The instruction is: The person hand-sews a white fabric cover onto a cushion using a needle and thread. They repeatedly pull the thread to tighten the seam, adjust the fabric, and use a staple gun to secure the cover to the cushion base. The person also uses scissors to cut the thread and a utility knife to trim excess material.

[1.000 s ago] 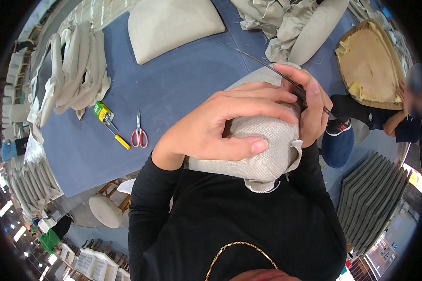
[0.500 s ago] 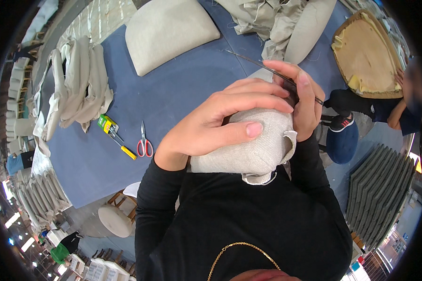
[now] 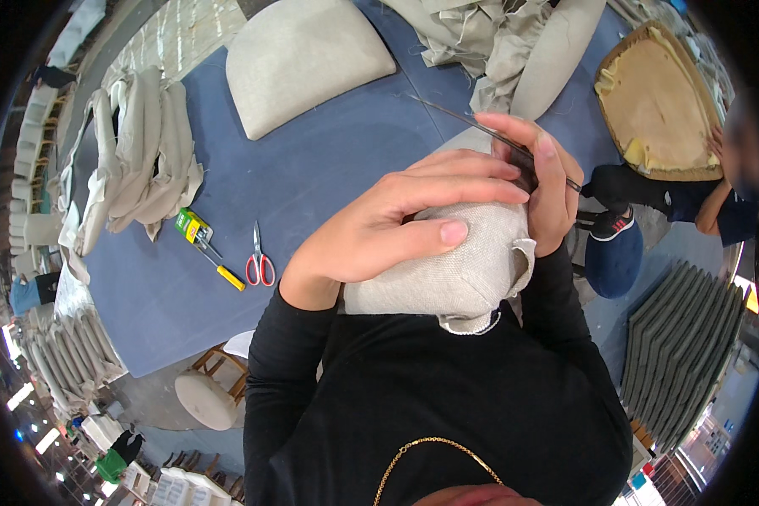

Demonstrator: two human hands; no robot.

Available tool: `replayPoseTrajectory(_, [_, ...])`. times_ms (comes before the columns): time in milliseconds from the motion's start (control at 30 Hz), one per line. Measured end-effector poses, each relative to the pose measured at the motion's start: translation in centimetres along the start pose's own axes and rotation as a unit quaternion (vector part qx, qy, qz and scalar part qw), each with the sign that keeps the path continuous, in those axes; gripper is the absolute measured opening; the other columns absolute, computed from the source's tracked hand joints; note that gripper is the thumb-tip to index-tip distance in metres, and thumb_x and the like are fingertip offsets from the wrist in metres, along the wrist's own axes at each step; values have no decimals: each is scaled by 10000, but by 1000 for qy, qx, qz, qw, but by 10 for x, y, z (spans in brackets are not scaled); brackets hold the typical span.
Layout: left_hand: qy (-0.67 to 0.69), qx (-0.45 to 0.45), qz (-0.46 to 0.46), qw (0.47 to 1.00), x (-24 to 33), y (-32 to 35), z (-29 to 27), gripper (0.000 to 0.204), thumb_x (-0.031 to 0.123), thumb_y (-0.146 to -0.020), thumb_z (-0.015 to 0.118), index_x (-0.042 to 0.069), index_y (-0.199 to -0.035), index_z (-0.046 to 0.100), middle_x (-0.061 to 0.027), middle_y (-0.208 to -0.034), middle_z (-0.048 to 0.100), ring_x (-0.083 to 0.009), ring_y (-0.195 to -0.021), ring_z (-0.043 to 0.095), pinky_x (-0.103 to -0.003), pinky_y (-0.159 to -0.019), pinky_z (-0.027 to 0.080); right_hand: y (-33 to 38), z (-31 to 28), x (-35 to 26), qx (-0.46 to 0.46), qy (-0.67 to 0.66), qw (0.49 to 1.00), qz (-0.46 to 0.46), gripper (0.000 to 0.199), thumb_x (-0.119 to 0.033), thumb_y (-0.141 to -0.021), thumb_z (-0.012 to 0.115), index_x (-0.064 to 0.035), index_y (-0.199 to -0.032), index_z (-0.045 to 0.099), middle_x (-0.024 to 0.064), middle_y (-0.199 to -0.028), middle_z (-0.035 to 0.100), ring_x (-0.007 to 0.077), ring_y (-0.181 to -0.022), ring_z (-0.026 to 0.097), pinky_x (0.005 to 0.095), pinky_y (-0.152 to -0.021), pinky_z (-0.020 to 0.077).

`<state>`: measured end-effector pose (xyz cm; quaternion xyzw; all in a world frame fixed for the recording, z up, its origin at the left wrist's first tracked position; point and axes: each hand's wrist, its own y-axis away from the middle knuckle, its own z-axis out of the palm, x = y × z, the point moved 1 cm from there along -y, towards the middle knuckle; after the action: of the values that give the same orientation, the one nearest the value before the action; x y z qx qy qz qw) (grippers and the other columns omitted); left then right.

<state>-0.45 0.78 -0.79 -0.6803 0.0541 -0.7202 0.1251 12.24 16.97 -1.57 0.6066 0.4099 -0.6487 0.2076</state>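
- Beige woven cloth covers the cushion [image 3: 481, 266], held up before my black shirt [image 3: 447, 388]; whether anything bears it from below, I cannot tell.
- Left hand [image 3: 388, 221]: grasping the cushion, thumb across its near face, fingers arched over the top. Broad, even pressure should serve best, since a hard pinch could dent the padding or drag the weave.
- Right hand [image 3: 555, 190]: grasping the rod [image 3: 454, 114], thin and dark, which slants out past the forefinger; how far this hand also bears on the cushion is partly hidden. Good practice, I judge, is to steer the far end clear of my left fingertips and avoid snagging threads.
- Flap [image 3: 524, 266]: a loose cloth edge, curling from the cushion's corner; best kept flat and out of the grip, as it may fray.
- Table [image 3: 169, 316]: blue, bearing red-handled scissors [image 3: 258, 253], a yellow-handled tool [image 3: 230, 277] and a green packet [image 3: 188, 224], all left of my hands.
- Farther across it: a pale pad [image 3: 308, 72], rumpled cloth [image 3: 514, 55] and, at left, a row of covered pieces [image 3: 135, 156].
- Room, right: a co-worker's hand at a tan panel [image 3: 662, 105] edged with yellow; below, a blue stool [image 3: 613, 268] and a grey stack [image 3: 683, 354].
- Room, lower left: a round pale seat [image 3: 204, 401] beside wooden legs.
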Motion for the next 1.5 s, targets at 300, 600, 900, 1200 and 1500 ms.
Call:
replayPoseTrajectory(300, [-70, 74, 22, 995, 2, 17, -2, 575, 364, -913, 726, -30, -1331, 704, -248, -1413, 656, -419, -1360, 593, -508, -1168, 411, 0, -2, 3, 13, 0, 1000, -13, 549, -319, -1119, 392, 81, -1153, 766, 69, -834, 629, 142, -804, 554, 287, -732, 416])
replayPoseTrajectory(600, [-308, 167, 237, 906, -10, 54, 23, 608, 466, -876, 844, -7, -1241, 730, -248, -1281, 725, -469, -1185, 698, -522, -945, 582, -3, -5, 4, 18, 12, 1000, 0, 401, -248, -1130, 529, 71, -1088, 768, 36, -801, 604, 115, -776, 531, 273, -712, 404])
replayPoseTrajectory(900, [-282, 154, 100, 942, -3, 53, 10, 859, 595, -807, 851, 17, -1408, 645, -238, -1416, 661, -453, -1342, 616, -515, -1118, 480, -23, 2, 16, 12, -1, 999, -32, 373, -244, -1115, 567, 60, -1061, 775, 15, -784, 596, 99, -747, 522, 261, -683, 397])
replayPoseTrajectory(1200, [-223, 238, -298, 897, -94, 138, -65, 531, 508, -959, 699, 86, -1275, 759, -194, -1290, 742, -404, -1177, 704, -467, -1024, 537, -107, -36, 86, 54, -29, 998, 1, 417, -301, -1110, 557, 48, -1072, 781, 38, -814, 656, 124, -753, 607, 265, -696, 476])
replayPoseTrajectory(1500, [-95, 373, -87, 919, -197, 235, 0, 746, 139, -769, 892, 66, -1455, 610, -99, -1365, 715, -236, -1254, 674, -400, -1109, 496, -150, -122, 146, 195, 261, 934, 146, 451, -312, -976, 583, -52, -1327, 694, 123, -1135, 768, 286, -1058, 721, 413, -893, 593])
